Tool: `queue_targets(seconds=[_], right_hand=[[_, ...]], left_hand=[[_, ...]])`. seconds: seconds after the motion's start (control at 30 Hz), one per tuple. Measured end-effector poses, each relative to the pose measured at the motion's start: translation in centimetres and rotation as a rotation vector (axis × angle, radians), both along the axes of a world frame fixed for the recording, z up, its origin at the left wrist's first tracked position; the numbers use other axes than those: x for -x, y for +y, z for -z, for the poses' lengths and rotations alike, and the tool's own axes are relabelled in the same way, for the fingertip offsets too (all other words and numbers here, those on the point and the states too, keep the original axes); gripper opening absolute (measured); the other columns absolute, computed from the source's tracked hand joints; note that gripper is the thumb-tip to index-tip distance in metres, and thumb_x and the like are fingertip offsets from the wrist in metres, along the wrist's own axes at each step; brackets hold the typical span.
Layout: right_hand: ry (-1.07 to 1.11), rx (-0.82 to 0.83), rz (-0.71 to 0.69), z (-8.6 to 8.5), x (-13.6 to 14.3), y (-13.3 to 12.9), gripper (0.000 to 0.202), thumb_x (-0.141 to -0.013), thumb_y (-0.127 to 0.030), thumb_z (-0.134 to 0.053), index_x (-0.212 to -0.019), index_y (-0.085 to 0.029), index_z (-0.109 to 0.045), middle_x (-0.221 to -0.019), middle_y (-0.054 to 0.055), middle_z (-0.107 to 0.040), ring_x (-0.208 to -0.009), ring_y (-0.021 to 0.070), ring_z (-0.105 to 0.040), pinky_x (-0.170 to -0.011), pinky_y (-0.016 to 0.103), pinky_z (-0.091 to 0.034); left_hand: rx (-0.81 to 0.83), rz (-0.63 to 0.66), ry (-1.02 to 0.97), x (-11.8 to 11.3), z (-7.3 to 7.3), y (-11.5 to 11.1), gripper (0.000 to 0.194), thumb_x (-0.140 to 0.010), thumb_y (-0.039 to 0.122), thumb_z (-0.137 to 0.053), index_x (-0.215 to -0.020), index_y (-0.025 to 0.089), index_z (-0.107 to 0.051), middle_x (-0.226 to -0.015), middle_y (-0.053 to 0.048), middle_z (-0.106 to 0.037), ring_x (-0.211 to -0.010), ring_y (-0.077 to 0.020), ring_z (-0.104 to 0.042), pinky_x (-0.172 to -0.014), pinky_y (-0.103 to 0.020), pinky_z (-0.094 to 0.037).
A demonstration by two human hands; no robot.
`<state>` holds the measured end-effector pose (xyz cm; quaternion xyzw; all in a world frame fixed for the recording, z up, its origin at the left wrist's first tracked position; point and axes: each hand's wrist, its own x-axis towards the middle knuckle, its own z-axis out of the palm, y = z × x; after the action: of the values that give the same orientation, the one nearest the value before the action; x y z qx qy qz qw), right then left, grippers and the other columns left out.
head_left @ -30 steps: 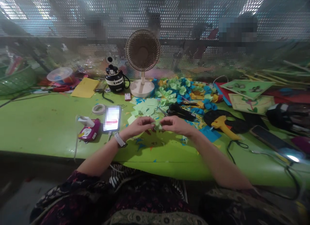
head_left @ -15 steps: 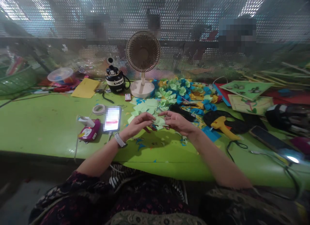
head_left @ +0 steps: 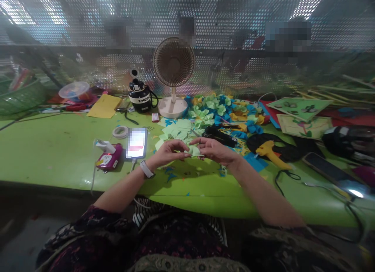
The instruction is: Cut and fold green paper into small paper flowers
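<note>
A small pale green paper flower [head_left: 194,150] is held over the table between my two hands. My left hand [head_left: 171,152] pinches its left side between thumb and fingertips. On its other side my right hand [head_left: 218,150] grips the paper, index finger reaching across the top. Just behind lie flat pale green paper pieces [head_left: 178,127]. Past them is a heap of folded paper flowers [head_left: 216,106] in green, blue and yellow. A black stapler-like tool [head_left: 221,136] rests beyond my right hand.
A fan [head_left: 174,63] and a black-and-white flask [head_left: 140,98] stand at the back. Left of my hands are a lit phone [head_left: 136,143], a tape roll [head_left: 120,132] and a purple device [head_left: 109,158]. A yellow glue gun [head_left: 272,154] with its cord lies at right.
My fingers have shifted on the pale green paper, the left thumb and fingertips closing more tightly at its edge. Both hands sit slightly lower, and the paper looks more gathered.
</note>
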<state>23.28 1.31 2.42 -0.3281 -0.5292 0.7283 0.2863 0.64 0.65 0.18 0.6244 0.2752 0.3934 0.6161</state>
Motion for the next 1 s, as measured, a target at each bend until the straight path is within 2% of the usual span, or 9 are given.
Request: queue_targets(seconds=[0.2,0.37,0.53,0.73,0.93,1.0], right_hand=[[-0.101,-0.069,-0.060,-0.6,0.0,-0.3,0.037,-0.073,-0.020,-0.074,-0.108,-0.016,-0.061,-0.074,-0.002,-0.066,-0.063,0.0087,-0.059,-0.060,0.020,-0.047],[-0.092,-0.056,-0.085,-0.1,0.2,-0.2,0.047,-0.075,-0.024,-0.076,-0.118,-0.015,-0.058,-0.080,0.001,-0.070,-0.068,0.0097,-0.063,-0.064,0.021,-0.047],[-0.046,-0.050,-0.060,0.4,0.3,-0.1,0.044,-0.074,-0.023,-0.077,-0.114,-0.014,-0.061,-0.075,-0.001,-0.069,-0.062,0.0077,-0.060,-0.061,0.019,-0.046],[-0.041,-0.033,-0.095,0.4,0.3,-0.1,0.042,-0.074,-0.022,-0.075,-0.113,-0.015,-0.060,-0.080,0.000,-0.070,-0.064,0.0084,-0.060,-0.061,0.020,-0.046],[-0.093,-0.144,-0.057,0.2,0.1,-0.1,0.044,-0.073,-0.021,-0.074,-0.114,-0.015,-0.060,-0.078,-0.002,-0.066,-0.065,0.0084,-0.058,-0.063,0.021,-0.043],[-0.133,-0.190,-0.072,0.2,0.0,-0.1,0.044,-0.073,-0.022,-0.073,-0.114,-0.016,-0.060,-0.079,-0.002,-0.066,-0.067,0.0090,-0.057,-0.065,0.022,-0.042]], left_hand=[[0.109,-0.014,-0.065,0.0,0.1,0.1,0.038,-0.065,0.039,-0.085,-0.074,0.011,-0.061,-0.080,-0.003,-0.069,-0.066,-0.0095,-0.066,-0.058,-0.020,-0.057],[0.163,0.057,-0.050,0.0,-0.1,-0.2,0.038,-0.066,0.037,-0.084,-0.083,0.011,-0.062,-0.074,-0.003,-0.071,-0.064,-0.0110,-0.068,-0.061,-0.022,-0.058],[0.157,0.113,-0.025,-0.4,-0.1,-0.3,0.040,-0.062,0.034,-0.087,-0.083,0.011,-0.061,-0.075,-0.003,-0.071,-0.066,-0.0108,-0.068,-0.062,-0.021,-0.056],[0.086,0.076,0.048,-0.4,0.6,-0.1,0.036,-0.064,0.034,-0.086,-0.080,0.012,-0.062,-0.072,-0.001,-0.069,-0.062,-0.0095,-0.064,-0.060,-0.022,-0.054],[-0.109,0.001,0.184,-0.2,0.8,0.3,0.033,-0.066,0.034,-0.084,-0.086,0.012,-0.071,-0.088,-0.007,-0.072,-0.081,-0.0153,-0.066,-0.081,-0.029,-0.052],[-0.147,-0.004,0.211,-0.3,0.7,0.3,0.029,-0.068,0.037,-0.082,-0.081,0.013,-0.072,-0.088,-0.008,-0.072,-0.084,-0.0171,-0.066,-0.084,-0.031,-0.050]])
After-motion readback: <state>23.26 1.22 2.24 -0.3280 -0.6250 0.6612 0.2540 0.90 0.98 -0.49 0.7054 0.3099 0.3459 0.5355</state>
